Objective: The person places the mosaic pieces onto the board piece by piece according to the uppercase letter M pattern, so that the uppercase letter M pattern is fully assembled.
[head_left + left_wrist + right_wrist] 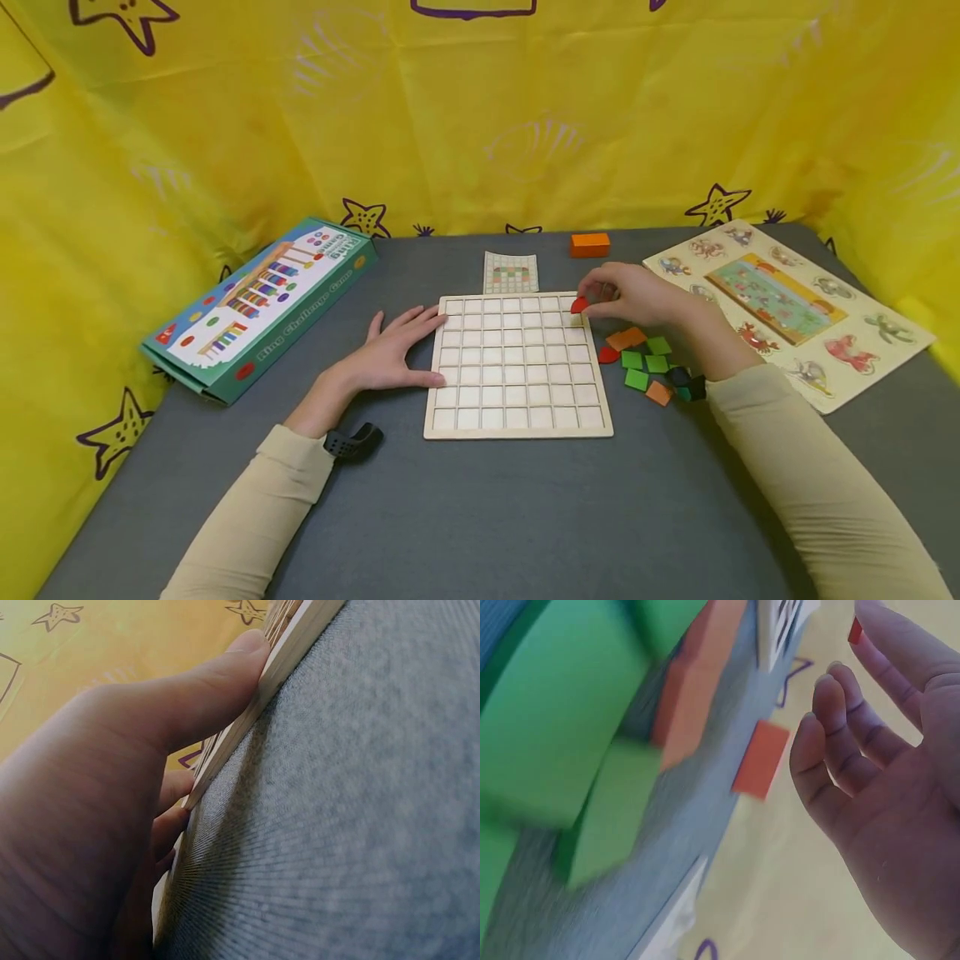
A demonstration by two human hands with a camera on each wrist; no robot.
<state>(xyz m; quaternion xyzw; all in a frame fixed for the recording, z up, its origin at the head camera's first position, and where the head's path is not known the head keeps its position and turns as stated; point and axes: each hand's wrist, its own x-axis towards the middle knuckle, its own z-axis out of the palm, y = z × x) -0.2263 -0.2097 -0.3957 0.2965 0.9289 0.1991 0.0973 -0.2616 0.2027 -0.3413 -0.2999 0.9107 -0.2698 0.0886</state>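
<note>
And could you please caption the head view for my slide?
Left grip touching the grid, right grip pinching a red piece.

The red piece (pixel 579 307) is partly hidden by the right hand (pixel 628 293). The card (pixel 512 273) seems too small to be read. In the right wrist view, green tiles (pixel 562 727) are blurred and cut off.

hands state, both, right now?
Left hand: open, touching the board's left edge.
Right hand: closed, pinching a red piece.
</note>
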